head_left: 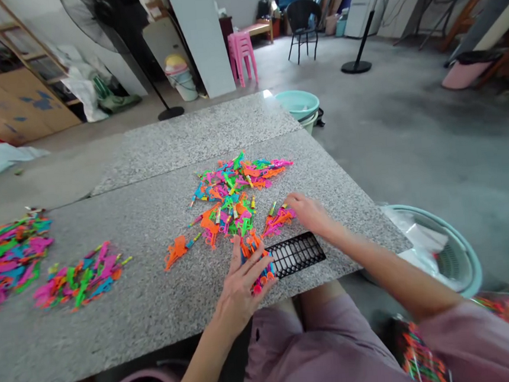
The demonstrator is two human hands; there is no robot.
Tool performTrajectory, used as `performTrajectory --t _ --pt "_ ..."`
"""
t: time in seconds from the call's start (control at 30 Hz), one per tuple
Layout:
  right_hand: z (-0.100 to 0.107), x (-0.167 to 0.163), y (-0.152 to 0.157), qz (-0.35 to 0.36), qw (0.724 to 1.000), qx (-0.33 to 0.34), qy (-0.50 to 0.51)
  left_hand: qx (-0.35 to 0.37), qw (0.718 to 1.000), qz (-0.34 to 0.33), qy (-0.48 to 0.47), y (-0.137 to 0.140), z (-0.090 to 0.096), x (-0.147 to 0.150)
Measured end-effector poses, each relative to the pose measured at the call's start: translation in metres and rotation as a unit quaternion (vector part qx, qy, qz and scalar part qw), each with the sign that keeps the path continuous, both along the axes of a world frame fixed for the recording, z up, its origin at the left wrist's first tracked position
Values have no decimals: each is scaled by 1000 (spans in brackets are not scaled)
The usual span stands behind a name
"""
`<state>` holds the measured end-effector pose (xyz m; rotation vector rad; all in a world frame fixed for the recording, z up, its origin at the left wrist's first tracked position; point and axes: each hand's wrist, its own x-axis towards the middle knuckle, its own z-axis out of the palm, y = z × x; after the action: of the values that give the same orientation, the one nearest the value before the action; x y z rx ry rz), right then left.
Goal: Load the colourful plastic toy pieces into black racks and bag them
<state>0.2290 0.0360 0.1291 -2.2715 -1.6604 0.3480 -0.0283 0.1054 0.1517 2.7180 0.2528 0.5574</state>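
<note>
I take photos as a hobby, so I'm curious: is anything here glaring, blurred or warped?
In the head view, a bright glare spot marks the far corner of the speckled table; in the head view, the right hand looks slightly soft; also in the head view, the fan pole at upper right leans outward, probably wide-lens distortion.

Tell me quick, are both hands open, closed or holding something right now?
Left hand: open, fingers spread over colorful plastic pieces at one end of the black tray.
Right hand: at a small pile of pieces; grip can't be told.
</note>
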Motion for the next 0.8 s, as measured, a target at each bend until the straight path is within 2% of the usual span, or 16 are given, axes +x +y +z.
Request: performTrajectory --t 0.13,0.27,0.33,0.4,0.47,0.53,0.67,0.8 --pt "-5 49 29 77 996 29 -19 9 1000 6 -6 0 2 0" --pt "-18 57 15 89 995 55 9 4 1000 1 -11 0 3 -1" --pt "-25 45 -1 60 995 74 39 -6 1000 1 -7 0 4 -1" --pt "-32 20 -16 25 988 91 121 -13 1000 5 4 1 4 -1" --pt "-39 -11 -22 -2 969 105 222 -14 1000 7 12 1 5 -1" --pt "-44 -39 -19 -16 952 126 279 -13 1000 8 14 1 6 -1" --pt "-48 -67 -2 27 962 135 237 -14 1000 11 14 0 7 -1" --pt "-40 -70 7 64 984 71 148 -13 1000 16 22 -2 7 -1"
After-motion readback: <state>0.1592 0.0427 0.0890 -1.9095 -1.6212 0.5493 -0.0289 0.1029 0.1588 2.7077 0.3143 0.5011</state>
